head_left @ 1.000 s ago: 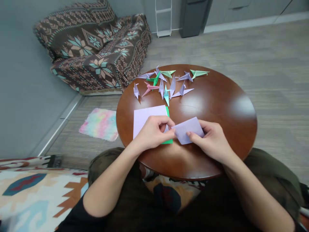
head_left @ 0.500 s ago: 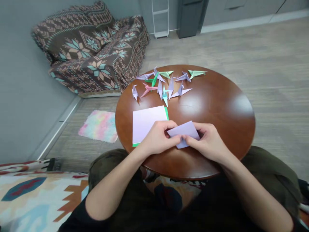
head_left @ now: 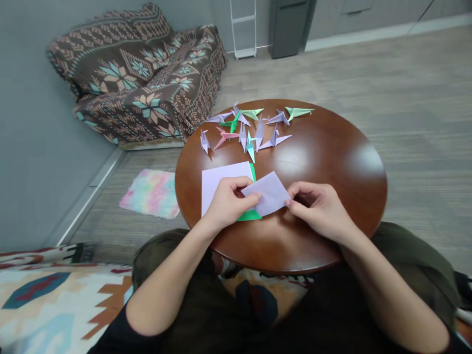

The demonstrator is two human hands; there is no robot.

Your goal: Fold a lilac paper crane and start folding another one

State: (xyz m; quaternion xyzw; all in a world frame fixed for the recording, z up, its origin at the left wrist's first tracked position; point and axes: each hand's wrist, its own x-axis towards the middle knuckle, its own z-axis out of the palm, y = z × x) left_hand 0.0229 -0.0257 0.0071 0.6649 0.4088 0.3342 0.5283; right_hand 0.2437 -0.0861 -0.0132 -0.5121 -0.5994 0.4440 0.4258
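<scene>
A folded lilac paper (head_left: 268,192) lies between my two hands over the near part of a round brown table (head_left: 332,162). My left hand (head_left: 226,202) pinches its left edge with closed fingers. My right hand (head_left: 320,211) pinches the right corner, fingers curled. Under my left hand sits a stack of square sheets (head_left: 217,179), lilac on top with a green sheet (head_left: 250,214) showing below it.
Several folded paper cranes (head_left: 250,128) in lilac, green, pink and teal lie at the table's far side. A patterned sofa (head_left: 140,73) stands at the back left, a pastel mat (head_left: 151,191) on the floor beside the table, a patterned rug (head_left: 55,295) at lower left.
The lilac paper has turned and shifted left, now partly over the stack. My right hand has slid from on top of it to its right corner.
</scene>
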